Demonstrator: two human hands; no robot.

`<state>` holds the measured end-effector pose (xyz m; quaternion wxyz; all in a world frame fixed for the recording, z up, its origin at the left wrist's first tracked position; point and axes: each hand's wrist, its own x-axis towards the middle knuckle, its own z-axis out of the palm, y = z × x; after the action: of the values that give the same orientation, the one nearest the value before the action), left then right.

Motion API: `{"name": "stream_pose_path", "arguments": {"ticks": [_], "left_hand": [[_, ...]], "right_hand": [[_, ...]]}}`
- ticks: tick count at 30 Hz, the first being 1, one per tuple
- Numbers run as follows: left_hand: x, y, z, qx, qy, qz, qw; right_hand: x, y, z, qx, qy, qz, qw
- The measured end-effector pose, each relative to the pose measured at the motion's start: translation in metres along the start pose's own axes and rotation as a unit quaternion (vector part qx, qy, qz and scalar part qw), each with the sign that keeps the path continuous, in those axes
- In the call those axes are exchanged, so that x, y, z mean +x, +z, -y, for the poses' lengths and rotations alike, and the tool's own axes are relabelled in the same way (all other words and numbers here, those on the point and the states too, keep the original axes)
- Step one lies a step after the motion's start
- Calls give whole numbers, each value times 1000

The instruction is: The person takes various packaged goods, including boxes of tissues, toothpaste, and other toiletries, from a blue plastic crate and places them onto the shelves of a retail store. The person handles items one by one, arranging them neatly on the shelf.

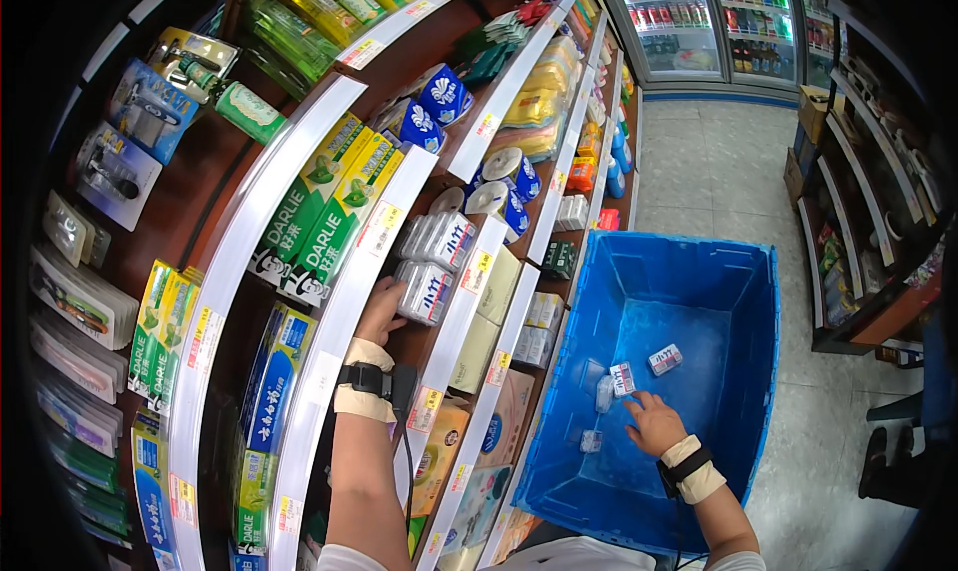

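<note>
At the left, my left hand (377, 313) reaches onto a shelf, its fingertips against the side of a stack of small white tissue packs (424, 293) with blue and red print. Its fingers look apart, though partly hidden by the packs. Inside a blue plastic crate (758, 371), my right hand (655, 425) is open with fingers spread, the fingertips close to or touching a white tissue pack (622, 378). Another tissue pack (665, 359) lies farther right on the crate's bottom. Nearer the crate's left wall are a clear-wrapped pack (605, 394) and a small pack (591, 440).
Green-and-yellow toothpaste boxes (324, 222) stand on the shelf left of the tissues. Toilet rolls (504, 177) sit behind them. Shelf edges (439, 321) run between my left arm and the crate. Drinks fridges (669, 22) are at the far end; another shelf rack (848, 202) lines the right.
</note>
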<state>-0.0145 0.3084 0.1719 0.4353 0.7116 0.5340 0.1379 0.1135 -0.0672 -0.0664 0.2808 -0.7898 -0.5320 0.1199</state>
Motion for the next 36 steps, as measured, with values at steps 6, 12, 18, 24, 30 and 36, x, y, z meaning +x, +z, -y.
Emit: {"name": "stream_pose_path", "arguments": {"ticks": [6, 12, 18, 24, 30, 36], "left_hand": [[2, -3, 9, -6, 34, 13, 999], [3, 3, 1, 18, 31, -17, 999], [-72, 25, 8, 254, 269, -188, 910], [-158, 79, 21, 368, 419, -28, 830], [-152, 80, 45, 281, 407, 43, 868], [-145, 79, 51, 242, 422, 73, 871]], "right_hand": [[-1, 20, -27, -15, 47, 45, 998], [14, 54, -98, 38, 223, 187, 956], [46, 85, -160, 5, 369, 166, 914], [83, 108, -207, -56, 345, 81, 933], [86, 152, -210, -94, 312, 100, 940], [41, 163, -199, -79, 351, 132, 924]]}}
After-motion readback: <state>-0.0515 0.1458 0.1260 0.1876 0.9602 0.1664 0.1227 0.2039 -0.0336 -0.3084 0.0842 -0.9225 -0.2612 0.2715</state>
